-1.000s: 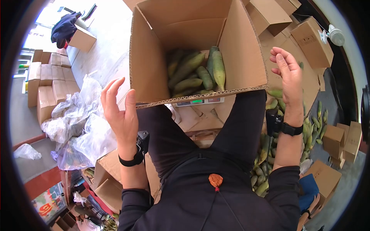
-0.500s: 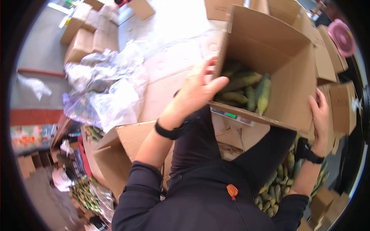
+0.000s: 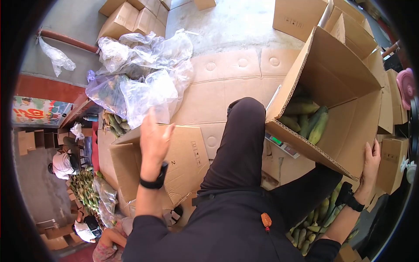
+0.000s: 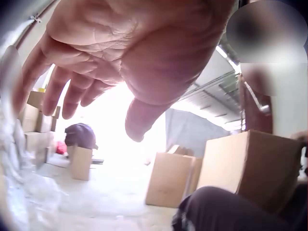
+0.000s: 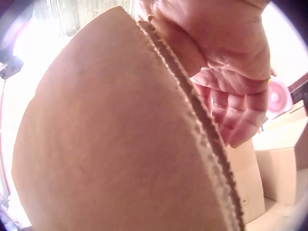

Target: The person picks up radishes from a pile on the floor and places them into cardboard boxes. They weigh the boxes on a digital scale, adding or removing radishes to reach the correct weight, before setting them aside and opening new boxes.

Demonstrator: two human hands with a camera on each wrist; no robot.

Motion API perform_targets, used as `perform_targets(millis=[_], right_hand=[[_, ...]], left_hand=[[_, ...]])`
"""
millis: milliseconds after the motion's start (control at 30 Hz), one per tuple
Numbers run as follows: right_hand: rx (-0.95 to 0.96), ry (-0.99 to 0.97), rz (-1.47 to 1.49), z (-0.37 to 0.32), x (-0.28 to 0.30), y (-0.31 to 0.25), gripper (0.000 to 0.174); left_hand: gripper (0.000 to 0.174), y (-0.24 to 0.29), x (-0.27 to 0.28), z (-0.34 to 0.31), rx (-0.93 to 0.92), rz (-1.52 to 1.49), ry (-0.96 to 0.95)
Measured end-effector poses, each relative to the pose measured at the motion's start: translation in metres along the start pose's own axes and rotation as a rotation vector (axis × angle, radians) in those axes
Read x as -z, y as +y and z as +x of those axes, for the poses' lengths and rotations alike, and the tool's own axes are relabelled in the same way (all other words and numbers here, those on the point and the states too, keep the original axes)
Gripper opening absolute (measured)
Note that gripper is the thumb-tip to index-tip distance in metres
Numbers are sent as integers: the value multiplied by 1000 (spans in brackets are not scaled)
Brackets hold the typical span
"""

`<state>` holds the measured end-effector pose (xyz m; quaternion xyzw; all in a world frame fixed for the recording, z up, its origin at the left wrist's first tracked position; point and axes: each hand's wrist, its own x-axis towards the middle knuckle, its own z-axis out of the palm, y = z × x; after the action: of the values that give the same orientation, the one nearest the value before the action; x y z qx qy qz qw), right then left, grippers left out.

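A tall open cardboard box [image 3: 353, 126] stands at my right, with several long green, cucumber-like vegetables [image 3: 321, 124] at its bottom. It sits over a scale [image 3: 283, 147] whose display glows green. My right hand [image 3: 372, 163] is at the outer side of this box, its fingers loosely extended; in the right wrist view the thumb side lies right by the cardboard edge [image 5: 192, 115]. My left hand [image 3: 155, 142] reaches over a second open box [image 3: 187, 159] at my left. Its fingers [image 4: 72, 98] are spread, and nothing shows in the palm.
Crumpled plastic bags [image 3: 150, 89] lie beyond the left box. Flattened cardboard [image 3: 235, 67] covers the floor ahead. More boxes [image 3: 294, 19] stand at the back right near a pink basin [image 3: 406, 87]. Vegetables [image 3: 305, 231] are piled by my right leg. Other people [image 3: 65, 163] are at the far left.
My view has turned left. The left hand has moved away from the vegetable box to above the left box. The right hand has come to the vegetable box's right side and stays there.
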<state>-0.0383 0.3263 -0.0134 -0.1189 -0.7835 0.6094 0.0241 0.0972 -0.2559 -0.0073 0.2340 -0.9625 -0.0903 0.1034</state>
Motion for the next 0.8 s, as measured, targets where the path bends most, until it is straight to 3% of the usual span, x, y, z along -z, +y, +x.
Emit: perform_targets(millis=[100,167,233,267,333,367,433,667,733,800], right_hand=[[25,10,-20,3,3,3,40],[10,-3,-39,3,4,5,41],[3,15,-42,0,1,4,41],[-9,44,-50,1,0,1,41],[-8,35,-29,1,-2,-2,40],[-17,28,-8,0,-1,-1,40],[24,42,8,0,0,2,39],[32,42,26,-3,-5,0,38],[40,34,-10,-3,1,1,38],[1,16,1,2,4,7,38]], left_hand=[[76,-43,12,-46,272,-23,-28],[77,-55,10,-77,381,-81,-224],[60,-65,-3,-103,497,-246,-459],[60,-72,-11,-111,499,-254,-453],[37,-87,-26,-116,578,-303,-515],[37,-93,-31,-115,559,-313,-516],[20,-104,-35,-110,463,-258,-414],[21,-110,-15,-89,447,-344,-423],[26,-103,-12,-85,485,-281,-513],[26,-93,-8,-83,374,-321,-470]])
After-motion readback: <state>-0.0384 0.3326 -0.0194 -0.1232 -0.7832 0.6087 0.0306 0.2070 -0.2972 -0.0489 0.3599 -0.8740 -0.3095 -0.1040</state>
